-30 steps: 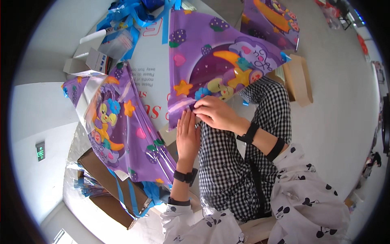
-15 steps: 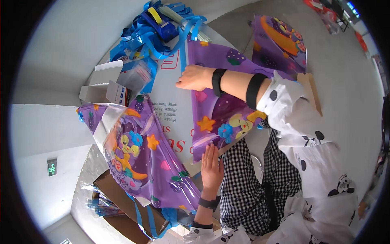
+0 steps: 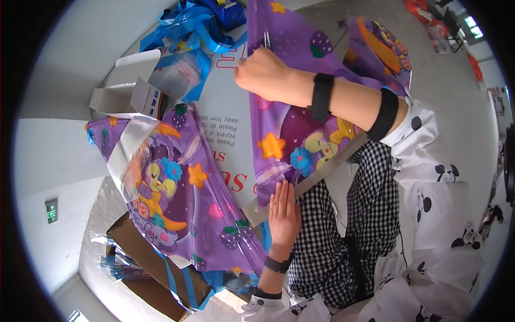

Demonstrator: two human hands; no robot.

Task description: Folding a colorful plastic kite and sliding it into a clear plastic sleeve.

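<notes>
A purple printed plastic sheet [image 3: 273, 121] with stars and a cartoon animal lies in front of me, over a white printed board [image 3: 219, 110]. My left hand [image 3: 284, 217] rests flat with fingers stretched out on the sheet's near left corner. Above the sheet's left edge, my right hand [image 3: 263, 78] is closed into a fist. Its curled fingers hide whatever they grip. A thin pale sliver shows just past the knuckles; I cannot tell what it is. A second purple printed sheet [image 3: 201, 214] lies to the left, partly shiny and creased.
At the far left stand an open white carton [image 3: 120, 91] and clear plastic bags [image 3: 179, 75]. Blue ribbon [image 3: 185, 24] is heaped beside a blue tape dispenser [image 3: 228, 13]. An open brown cardboard box [image 3: 153, 263] is at the lower left. Another printed piece [image 3: 378, 48] lies at the far right.
My right fist has come up higher and nearer to the camera, and the far part of the sheet reaches further up the view. My left hand stays on the corner. The whole view has shifted slightly.
</notes>
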